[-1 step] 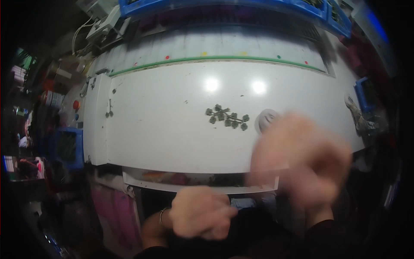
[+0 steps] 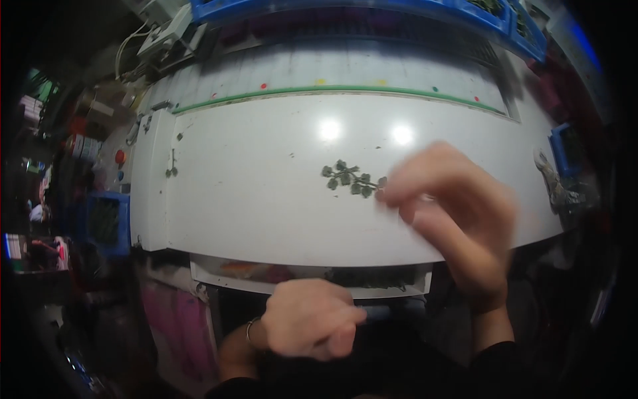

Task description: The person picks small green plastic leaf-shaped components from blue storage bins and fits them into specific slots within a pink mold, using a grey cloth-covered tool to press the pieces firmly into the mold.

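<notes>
A sprig of small dark green clusters (image 2: 349, 177) lies on the white tabletop (image 2: 266, 219). Over its right end reaches my right hand (image 2: 465, 213), blurred, its thumb and curled forefinger slightly apart. The forefinger's tip covers or touches the last clusters; I cannot tell which. Nothing shows between those fingers. Low in front of the table edge, my left hand (image 2: 309, 319) is closed with its fingers folded. Whatever it might hold is hidden.
An open shallow drawer (image 2: 309, 287) with dark green bits juts out below the tabletop. Blue crates (image 2: 425, 10) stand at the far side, another (image 2: 126, 226) at left. A green strip (image 2: 332, 89) crosses the back. A smaller sprig (image 2: 173, 166) lies left; a grey-white item (image 2: 546, 169) lies right.
My right hand has moved left onto the sprig's right end, with its thumb and forefinger now visible apart. It now hides the pale round object beside the sprig. My left hand stays nearly still.
</notes>
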Tool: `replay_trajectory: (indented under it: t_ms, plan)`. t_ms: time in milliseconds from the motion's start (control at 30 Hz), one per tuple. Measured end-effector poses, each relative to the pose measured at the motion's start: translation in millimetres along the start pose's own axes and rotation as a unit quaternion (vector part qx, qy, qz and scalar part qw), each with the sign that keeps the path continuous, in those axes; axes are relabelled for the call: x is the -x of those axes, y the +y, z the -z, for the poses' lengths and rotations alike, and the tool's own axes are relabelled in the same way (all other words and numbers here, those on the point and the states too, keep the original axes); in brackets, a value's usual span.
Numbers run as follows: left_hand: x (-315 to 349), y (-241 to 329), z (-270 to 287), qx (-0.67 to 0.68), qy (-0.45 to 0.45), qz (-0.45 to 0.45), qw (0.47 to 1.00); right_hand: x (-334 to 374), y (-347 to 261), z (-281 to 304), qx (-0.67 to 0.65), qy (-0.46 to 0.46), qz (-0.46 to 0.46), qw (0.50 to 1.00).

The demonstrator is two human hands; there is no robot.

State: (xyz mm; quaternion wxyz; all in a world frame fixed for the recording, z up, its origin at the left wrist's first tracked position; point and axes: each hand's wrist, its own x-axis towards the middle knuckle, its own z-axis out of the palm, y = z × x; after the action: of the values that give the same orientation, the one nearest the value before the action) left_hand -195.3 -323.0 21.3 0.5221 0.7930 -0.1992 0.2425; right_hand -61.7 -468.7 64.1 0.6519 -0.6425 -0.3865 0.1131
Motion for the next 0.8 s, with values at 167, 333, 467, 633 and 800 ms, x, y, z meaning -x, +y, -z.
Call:
replay_trajectory:
  t_ms: [167, 333, 467, 633, 800]
  plan:
    - [0.3, -3.4, -13.7, 0.019, 0.051, 0.059, 0.997, 11.6, 65.5, -3.6, 0.252, 0.03, -0.08, 0.964]
    - [9.9, -15.4, -16.6, 0.028, 0.085, 0.103, 0.991, 5.7, 88.5, -20.2, 0.374, 0.016, 0.006, 0.927]
    - [14.3, -22.3, -15.3, 0.024, 0.104, 0.126, 0.986, 9.6, 84.0, -19.9, 0.414, 0.002, -0.028, 0.91]
    - [16.8, -27.2, -17.4, 0.045, 0.105, 0.198, 0.974, 14.9, 89.5, -15.5, 0.412, -0.021, -0.036, 0.91]
    - [14.0, -32.3, -20.6, 0.063, 0.123, 0.216, 0.967, 15.8, 88.7, -11.6, 0.371, -0.028, -0.065, 0.926]
